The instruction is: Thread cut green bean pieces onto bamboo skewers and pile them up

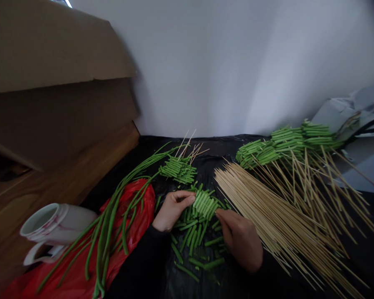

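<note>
Between my hands is a bean skewer point(205, 204), a row of short green bean pieces lying side by side. The thumb and fingers of my left hand point(173, 209) pinch its left end. My right hand point(241, 238) is closed at its right end; the stick inside that fist is mostly hidden. Loose cut bean pieces point(191, 238) lie scattered below and around the row on black plastic sheeting point(187, 286). Just beyond my left hand is a small stack of finished bean skewers point(178, 169), their bare sticks pointing away from me.
Long uncut beans point(107, 224) lie across a red plastic bag point(143, 207) on the left, beside a white mug point(62, 222) tipped over. On the right are a heap of bare bamboo sticks point(268, 207) and stacked bean skewers point(286, 143). A cardboard box point(59, 50) stands at the left.
</note>
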`<control>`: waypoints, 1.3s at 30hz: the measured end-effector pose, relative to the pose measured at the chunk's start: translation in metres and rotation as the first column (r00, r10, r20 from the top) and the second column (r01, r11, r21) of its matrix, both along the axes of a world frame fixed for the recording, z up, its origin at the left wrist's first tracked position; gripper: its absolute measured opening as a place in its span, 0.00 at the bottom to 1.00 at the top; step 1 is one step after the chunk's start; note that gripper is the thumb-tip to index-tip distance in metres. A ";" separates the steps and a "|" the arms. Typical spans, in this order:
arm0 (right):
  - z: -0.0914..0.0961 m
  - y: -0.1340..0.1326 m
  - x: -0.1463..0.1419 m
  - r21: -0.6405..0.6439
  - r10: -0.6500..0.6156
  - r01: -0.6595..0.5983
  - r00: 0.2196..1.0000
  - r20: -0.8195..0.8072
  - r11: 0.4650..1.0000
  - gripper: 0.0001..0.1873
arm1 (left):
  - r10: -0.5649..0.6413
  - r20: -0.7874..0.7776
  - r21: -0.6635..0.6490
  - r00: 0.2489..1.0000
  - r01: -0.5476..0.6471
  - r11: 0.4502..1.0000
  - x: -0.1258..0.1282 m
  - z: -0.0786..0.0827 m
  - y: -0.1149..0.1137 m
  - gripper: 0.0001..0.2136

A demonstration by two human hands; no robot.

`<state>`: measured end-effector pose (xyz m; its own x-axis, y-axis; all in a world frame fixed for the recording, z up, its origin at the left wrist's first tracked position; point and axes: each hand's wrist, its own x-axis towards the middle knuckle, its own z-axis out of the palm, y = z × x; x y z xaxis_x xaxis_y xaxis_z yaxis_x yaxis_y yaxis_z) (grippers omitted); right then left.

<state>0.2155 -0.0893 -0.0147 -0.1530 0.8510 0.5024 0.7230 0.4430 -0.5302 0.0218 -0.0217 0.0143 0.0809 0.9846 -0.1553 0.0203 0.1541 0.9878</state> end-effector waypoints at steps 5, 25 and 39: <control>0.004 0.001 0.001 0.021 0.010 -0.010 1.000 -0.014 1.000 0.13 | -0.010 0.060 -0.019 0.998 0.011 1.000 -0.002 -0.001 0.000 0.13; 0.001 -0.001 0.007 0.017 -0.016 0.014 0.993 0.117 1.000 0.15 | 0.061 0.035 -0.082 0.998 -0.058 0.995 -0.010 -0.004 0.004 0.13; -0.002 0.000 0.007 0.098 -0.046 0.031 0.987 0.156 0.995 0.15 | 0.026 0.076 -0.088 0.997 -0.019 0.996 -0.011 -0.002 0.003 0.12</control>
